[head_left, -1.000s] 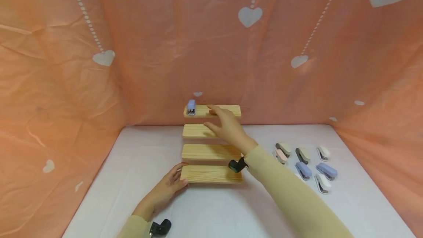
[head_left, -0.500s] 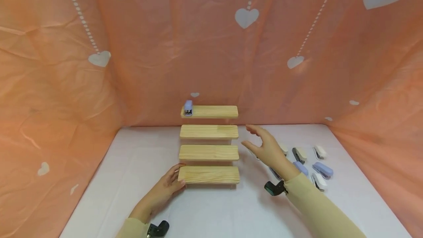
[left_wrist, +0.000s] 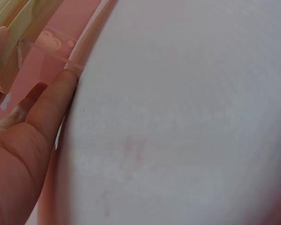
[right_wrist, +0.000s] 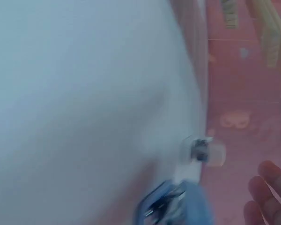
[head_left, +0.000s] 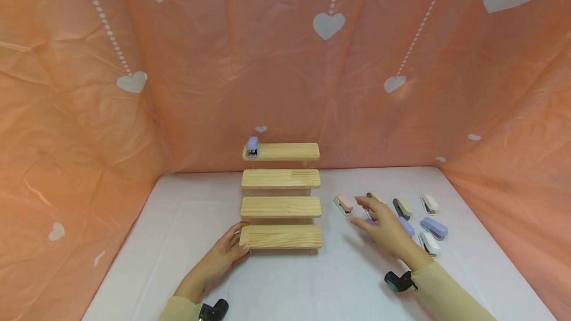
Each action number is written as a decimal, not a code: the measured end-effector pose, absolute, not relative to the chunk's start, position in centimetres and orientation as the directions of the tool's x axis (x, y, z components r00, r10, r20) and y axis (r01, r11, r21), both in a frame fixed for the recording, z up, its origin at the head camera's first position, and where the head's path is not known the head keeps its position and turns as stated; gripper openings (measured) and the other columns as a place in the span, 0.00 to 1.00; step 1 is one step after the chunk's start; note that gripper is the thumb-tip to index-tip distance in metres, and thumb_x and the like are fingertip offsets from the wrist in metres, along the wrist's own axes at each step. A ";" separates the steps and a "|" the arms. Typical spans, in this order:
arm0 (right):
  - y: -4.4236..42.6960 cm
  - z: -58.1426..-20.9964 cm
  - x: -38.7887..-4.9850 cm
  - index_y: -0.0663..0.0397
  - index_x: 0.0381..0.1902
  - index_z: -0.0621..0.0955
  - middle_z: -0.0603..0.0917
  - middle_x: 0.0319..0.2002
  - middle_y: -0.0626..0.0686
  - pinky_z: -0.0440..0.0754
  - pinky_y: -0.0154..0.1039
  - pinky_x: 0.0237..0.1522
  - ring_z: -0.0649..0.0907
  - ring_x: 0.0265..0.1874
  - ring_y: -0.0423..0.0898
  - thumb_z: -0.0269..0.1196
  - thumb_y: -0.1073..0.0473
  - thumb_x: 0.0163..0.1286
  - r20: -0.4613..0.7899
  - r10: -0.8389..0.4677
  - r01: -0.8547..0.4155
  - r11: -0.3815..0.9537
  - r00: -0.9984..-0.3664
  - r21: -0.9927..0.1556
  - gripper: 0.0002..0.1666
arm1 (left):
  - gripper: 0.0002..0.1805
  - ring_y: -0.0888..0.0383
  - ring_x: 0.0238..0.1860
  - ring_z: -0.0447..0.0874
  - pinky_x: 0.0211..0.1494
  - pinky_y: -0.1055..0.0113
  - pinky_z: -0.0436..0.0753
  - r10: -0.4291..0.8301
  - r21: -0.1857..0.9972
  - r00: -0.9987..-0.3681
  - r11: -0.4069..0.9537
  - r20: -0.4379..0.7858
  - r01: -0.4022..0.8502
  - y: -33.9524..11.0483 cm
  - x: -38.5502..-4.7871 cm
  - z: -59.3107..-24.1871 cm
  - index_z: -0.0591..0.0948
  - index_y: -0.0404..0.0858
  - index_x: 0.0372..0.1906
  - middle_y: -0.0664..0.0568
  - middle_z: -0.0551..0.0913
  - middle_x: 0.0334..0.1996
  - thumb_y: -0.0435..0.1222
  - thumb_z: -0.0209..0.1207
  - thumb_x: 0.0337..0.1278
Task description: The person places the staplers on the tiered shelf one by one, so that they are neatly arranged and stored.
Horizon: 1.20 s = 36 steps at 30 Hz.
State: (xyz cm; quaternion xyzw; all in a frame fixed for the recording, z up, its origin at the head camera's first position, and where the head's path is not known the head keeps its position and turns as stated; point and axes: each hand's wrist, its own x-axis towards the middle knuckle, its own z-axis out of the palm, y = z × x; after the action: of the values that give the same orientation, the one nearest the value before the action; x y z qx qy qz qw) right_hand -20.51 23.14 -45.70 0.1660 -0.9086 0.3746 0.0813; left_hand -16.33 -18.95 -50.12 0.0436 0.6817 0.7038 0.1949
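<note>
Right hand, fingers apart: I see a pink stapler just left of it, slanting away leftward. Left hand grips the rack.

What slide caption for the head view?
Left hand holds a four-tier wooden rack bearing one lavender stapler; right hand hovers near more staplers.

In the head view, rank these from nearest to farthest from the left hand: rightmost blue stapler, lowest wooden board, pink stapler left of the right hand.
From the left hand:
1. Lowest wooden board: touched at its left end.
2. Pink stapler: left of the right hand.
3. Rightmost blue stapler: beyond the right hand.
</note>
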 end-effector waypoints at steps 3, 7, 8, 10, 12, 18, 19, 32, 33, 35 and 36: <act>24.0 -46.5 -19.9 0.57 0.64 0.73 0.79 0.56 0.60 0.78 0.57 0.53 0.79 0.51 0.58 0.69 0.49 0.62 0.264 -0.236 -0.354 0.674 -0.935 -0.649 0.35 | 0.39 0.41 0.71 0.55 0.66 0.60 0.71 0.324 0.976 -0.922 0.012 -0.210 -0.218 -19.0 -16.3 -50.1 0.56 0.46 0.74 0.36 0.55 0.72 0.40 0.61 0.63; 24.9 -47.5 -19.6 0.59 0.63 0.74 0.80 0.56 0.59 0.76 0.58 0.56 0.78 0.54 0.58 0.70 0.49 0.62 0.281 -0.236 -0.365 0.687 -0.930 -0.628 0.36 | 0.39 0.40 0.71 0.55 0.66 0.60 0.71 0.318 0.976 -0.924 0.022 -0.212 -0.216 -19.0 -16.4 -50.1 0.56 0.46 0.74 0.36 0.55 0.72 0.40 0.61 0.63; 25.0 -47.6 -19.5 0.59 0.63 0.74 0.80 0.56 0.59 0.75 0.58 0.57 0.77 0.55 0.57 0.70 0.48 0.62 0.284 -0.237 -0.367 0.691 -0.929 -0.623 0.36 | 0.38 0.40 0.71 0.55 0.66 0.60 0.71 0.320 0.976 -0.924 0.021 -0.210 -0.215 -19.0 -16.4 -50.1 0.56 0.46 0.74 0.35 0.55 0.72 0.40 0.61 0.63; 25.2 -47.9 -19.5 0.59 0.63 0.74 0.79 0.57 0.58 0.73 0.58 0.60 0.76 0.58 0.57 0.70 0.47 0.61 0.290 -0.235 -0.369 0.697 -0.928 -0.615 0.36 | 0.38 0.39 0.71 0.55 0.66 0.60 0.71 0.320 0.976 -0.924 0.020 -0.211 -0.216 -19.0 -16.4 -50.1 0.56 0.46 0.74 0.35 0.54 0.72 0.40 0.61 0.63; 25.3 -48.0 -19.4 0.59 0.63 0.74 0.79 0.57 0.58 0.71 0.58 0.61 0.75 0.58 0.58 0.69 0.47 0.61 0.288 -0.233 -0.365 0.703 -0.929 -0.610 0.36 | 0.38 0.39 0.71 0.55 0.66 0.59 0.70 0.320 0.977 -0.924 0.026 -0.209 -0.212 -19.1 -16.4 -50.2 0.56 0.46 0.74 0.34 0.54 0.72 0.40 0.61 0.63; 25.6 -48.5 -19.3 0.59 0.62 0.74 0.79 0.57 0.59 0.72 0.59 0.60 0.76 0.58 0.58 0.69 0.46 0.61 0.275 -0.233 -0.356 0.721 -0.933 -0.595 0.37 | 0.39 0.39 0.71 0.56 0.67 0.57 0.69 0.313 0.978 -0.926 0.059 -0.210 -0.202 -19.1 -16.5 -50.3 0.56 0.47 0.74 0.34 0.55 0.72 0.42 0.61 0.62; 25.7 -48.5 -19.3 0.59 0.62 0.74 0.79 0.57 0.59 0.72 0.59 0.60 0.76 0.58 0.58 0.70 0.46 0.61 0.273 -0.234 -0.355 0.724 -0.933 -0.591 0.37 | 0.39 0.39 0.71 0.56 0.67 0.57 0.69 0.316 0.978 -0.926 0.059 -0.208 -0.200 -19.1 -16.5 -50.3 0.56 0.47 0.74 0.34 0.55 0.72 0.42 0.61 0.62; 25.6 -48.6 -19.0 0.57 0.56 0.79 0.82 0.53 0.56 0.79 0.55 0.51 0.80 0.50 0.54 0.72 0.47 0.58 0.201 -0.202 -0.281 0.790 -0.959 -0.545 0.32 | 0.39 0.41 0.70 0.56 0.66 0.60 0.70 0.327 0.979 -0.924 0.029 -0.199 -0.201 -19.0 -16.4 -50.2 0.56 0.46 0.74 0.35 0.55 0.72 0.40 0.61 0.62; 25.5 -48.6 -18.9 0.56 0.56 0.80 0.82 0.53 0.56 0.79 0.54 0.50 0.80 0.49 0.54 0.72 0.47 0.58 0.189 -0.206 -0.277 0.797 -0.960 -0.536 0.31 | 0.39 0.40 0.70 0.56 0.66 0.59 0.71 0.327 0.979 -0.924 0.030 -0.198 -0.200 -19.0 -16.4 -50.2 0.56 0.46 0.74 0.35 0.55 0.72 0.40 0.61 0.63; 25.4 -48.4 -18.8 0.56 0.55 0.80 0.82 0.53 0.56 0.79 0.55 0.52 0.80 0.51 0.54 0.72 0.46 0.57 0.157 -0.216 -0.267 0.802 -0.964 -0.534 0.31 | 0.39 0.40 0.70 0.56 0.67 0.59 0.70 0.326 0.979 -0.924 0.033 -0.199 -0.200 -19.0 -16.4 -50.2 0.56 0.46 0.74 0.34 0.55 0.72 0.40 0.61 0.63; 25.3 -48.4 -18.7 0.56 0.55 0.80 0.82 0.53 0.57 0.78 0.56 0.53 0.80 0.52 0.55 0.72 0.46 0.57 0.136 -0.222 -0.260 0.801 -0.966 -0.539 0.32 | 0.38 0.40 0.71 0.56 0.67 0.59 0.70 0.328 0.979 -0.924 0.034 -0.199 -0.199 -19.0 -16.4 -50.2 0.56 0.46 0.74 0.34 0.55 0.72 0.40 0.61 0.63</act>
State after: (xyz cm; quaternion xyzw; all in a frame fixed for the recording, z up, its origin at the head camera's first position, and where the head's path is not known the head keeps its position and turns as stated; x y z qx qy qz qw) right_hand -18.66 25.33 -48.40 0.1269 -0.9484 0.2887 0.0331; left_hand -16.36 -19.02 -50.16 0.0464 0.6935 0.6934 0.1900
